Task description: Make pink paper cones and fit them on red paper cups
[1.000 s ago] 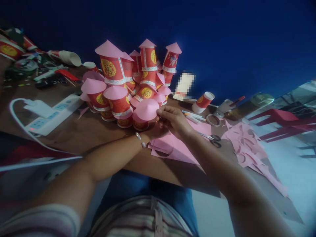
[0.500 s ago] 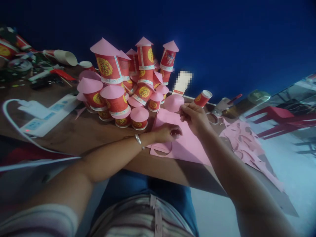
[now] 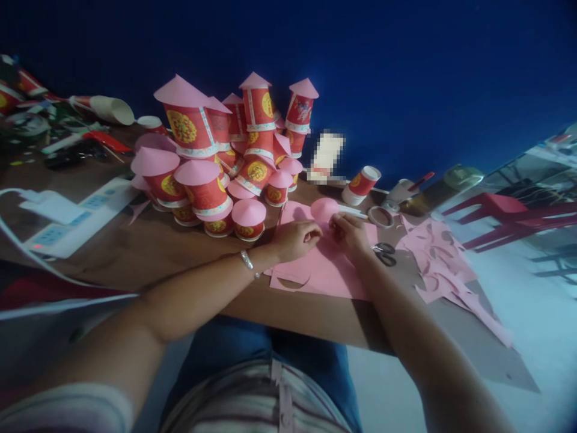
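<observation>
A round piece of pink paper (image 3: 324, 208) is at the far side of the pink sheets (image 3: 327, 278). Pinched at its lower right edge are the fingers of my right hand (image 3: 352, 236). My left hand (image 3: 298, 238), with a silver bangle at the wrist, is closed just below and left of it; whatever its curled fingers hold is hidden. To the left, several red paper cups with pink cone tops (image 3: 249, 220) stand in a stacked cluster.
Black-handled scissors (image 3: 385, 254), a tape roll (image 3: 381, 217) and pink paper scraps (image 3: 439, 255) lie on the right. Behind stand stacked red cups (image 3: 361, 185). On the left is a white power strip (image 3: 85, 210) with a cable. A red stool (image 3: 500, 210) is beyond the table.
My right hand has come down with the round paper, and my left hand has shifted slightly left and up. The hands are now side by side. Scissors have come into sight by my right forearm.
</observation>
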Demonstrator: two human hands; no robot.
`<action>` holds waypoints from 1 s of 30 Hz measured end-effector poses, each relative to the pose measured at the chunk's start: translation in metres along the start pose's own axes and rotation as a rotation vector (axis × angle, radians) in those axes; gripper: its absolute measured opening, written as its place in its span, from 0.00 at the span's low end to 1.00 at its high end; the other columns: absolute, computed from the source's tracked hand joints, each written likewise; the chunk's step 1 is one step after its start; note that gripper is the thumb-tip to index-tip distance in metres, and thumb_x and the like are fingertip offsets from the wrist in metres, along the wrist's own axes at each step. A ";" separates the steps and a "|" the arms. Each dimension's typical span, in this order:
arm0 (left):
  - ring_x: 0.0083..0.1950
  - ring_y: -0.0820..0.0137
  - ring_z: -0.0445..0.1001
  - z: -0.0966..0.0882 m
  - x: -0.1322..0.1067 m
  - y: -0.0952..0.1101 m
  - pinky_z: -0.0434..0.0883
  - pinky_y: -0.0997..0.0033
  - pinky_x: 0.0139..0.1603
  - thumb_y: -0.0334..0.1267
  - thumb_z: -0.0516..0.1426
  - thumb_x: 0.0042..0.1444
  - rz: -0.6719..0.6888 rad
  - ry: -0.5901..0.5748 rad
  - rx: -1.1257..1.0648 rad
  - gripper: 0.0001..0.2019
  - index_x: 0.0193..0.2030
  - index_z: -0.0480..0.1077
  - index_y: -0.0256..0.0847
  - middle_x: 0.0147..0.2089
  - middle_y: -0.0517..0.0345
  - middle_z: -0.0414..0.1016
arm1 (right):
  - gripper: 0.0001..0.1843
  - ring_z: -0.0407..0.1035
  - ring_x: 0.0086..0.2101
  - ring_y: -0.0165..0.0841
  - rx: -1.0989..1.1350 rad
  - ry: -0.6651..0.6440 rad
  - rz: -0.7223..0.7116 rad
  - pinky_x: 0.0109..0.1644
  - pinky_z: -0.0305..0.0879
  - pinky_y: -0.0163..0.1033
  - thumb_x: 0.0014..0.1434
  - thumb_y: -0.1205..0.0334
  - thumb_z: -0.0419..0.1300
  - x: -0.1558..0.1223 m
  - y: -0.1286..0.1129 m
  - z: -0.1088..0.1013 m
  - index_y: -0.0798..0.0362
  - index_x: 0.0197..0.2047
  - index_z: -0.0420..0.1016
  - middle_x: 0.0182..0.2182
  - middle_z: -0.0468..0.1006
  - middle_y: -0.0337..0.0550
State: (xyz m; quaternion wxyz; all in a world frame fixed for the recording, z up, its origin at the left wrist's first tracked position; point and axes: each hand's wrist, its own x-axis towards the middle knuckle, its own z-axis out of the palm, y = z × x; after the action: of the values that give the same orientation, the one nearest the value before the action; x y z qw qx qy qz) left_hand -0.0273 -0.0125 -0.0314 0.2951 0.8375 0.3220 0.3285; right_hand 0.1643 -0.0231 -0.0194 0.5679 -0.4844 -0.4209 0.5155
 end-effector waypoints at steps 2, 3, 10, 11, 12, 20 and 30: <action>0.54 0.59 0.74 -0.003 0.002 -0.003 0.70 0.57 0.60 0.30 0.57 0.60 -0.005 0.048 0.223 0.10 0.48 0.75 0.37 0.51 0.46 0.79 | 0.18 0.60 0.21 0.26 0.017 0.029 -0.019 0.21 0.53 0.32 0.48 0.50 0.74 -0.002 0.002 -0.006 0.52 0.25 0.73 0.20 0.71 0.35; 0.60 0.56 0.72 -0.003 0.002 -0.005 0.67 0.54 0.64 0.30 0.58 0.60 -0.006 0.047 0.320 0.12 0.51 0.74 0.35 0.56 0.43 0.77 | 0.18 0.61 0.21 0.25 0.024 0.040 -0.036 0.22 0.53 0.32 0.48 0.50 0.73 -0.002 0.003 -0.007 0.52 0.26 0.73 0.21 0.71 0.35; 0.74 0.48 0.58 0.000 -0.002 -0.009 0.51 0.43 0.74 0.40 0.50 0.70 -0.088 -0.048 0.632 0.25 0.68 0.62 0.28 0.72 0.31 0.61 | 0.16 0.61 0.21 0.25 0.053 0.052 -0.077 0.23 0.55 0.33 0.49 0.52 0.72 -0.001 0.008 -0.006 0.52 0.26 0.73 0.21 0.71 0.35; 0.72 0.47 0.60 0.000 -0.002 -0.009 0.52 0.42 0.73 0.40 0.49 0.70 -0.084 -0.052 0.655 0.25 0.68 0.62 0.28 0.71 0.31 0.63 | 0.16 0.61 0.21 0.25 0.055 0.051 -0.079 0.23 0.56 0.32 0.49 0.52 0.72 -0.001 0.008 -0.006 0.52 0.26 0.73 0.22 0.71 0.34; 0.69 0.47 0.64 0.000 -0.001 -0.009 0.53 0.42 0.72 0.40 0.49 0.70 -0.078 -0.054 0.679 0.24 0.68 0.63 0.28 0.69 0.31 0.66 | 0.16 0.61 0.22 0.25 0.056 0.050 -0.082 0.23 0.56 0.32 0.49 0.51 0.72 -0.001 0.008 -0.006 0.51 0.26 0.72 0.22 0.70 0.34; 0.58 0.50 0.69 -0.006 0.003 -0.011 0.64 0.51 0.58 0.37 0.51 0.68 -0.093 -0.016 0.772 0.18 0.61 0.67 0.33 0.59 0.37 0.73 | 0.17 0.62 0.21 0.25 0.060 0.042 -0.074 0.22 0.56 0.32 0.48 0.50 0.72 0.000 0.005 -0.005 0.51 0.26 0.71 0.21 0.70 0.34; 0.58 0.50 0.67 -0.011 0.004 -0.002 0.65 0.50 0.58 0.36 0.51 0.68 -0.036 0.006 0.751 0.20 0.64 0.64 0.32 0.58 0.37 0.71 | 0.17 0.62 0.21 0.25 0.060 0.035 -0.054 0.22 0.55 0.33 0.49 0.51 0.73 -0.003 0.002 -0.003 0.51 0.26 0.72 0.21 0.71 0.34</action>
State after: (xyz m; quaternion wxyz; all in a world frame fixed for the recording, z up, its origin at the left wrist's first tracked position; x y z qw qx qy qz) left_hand -0.0336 -0.0050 -0.0250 -0.0278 0.8806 0.4354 0.1850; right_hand 0.1669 -0.0268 -0.0218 0.6031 -0.4644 -0.4085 0.5037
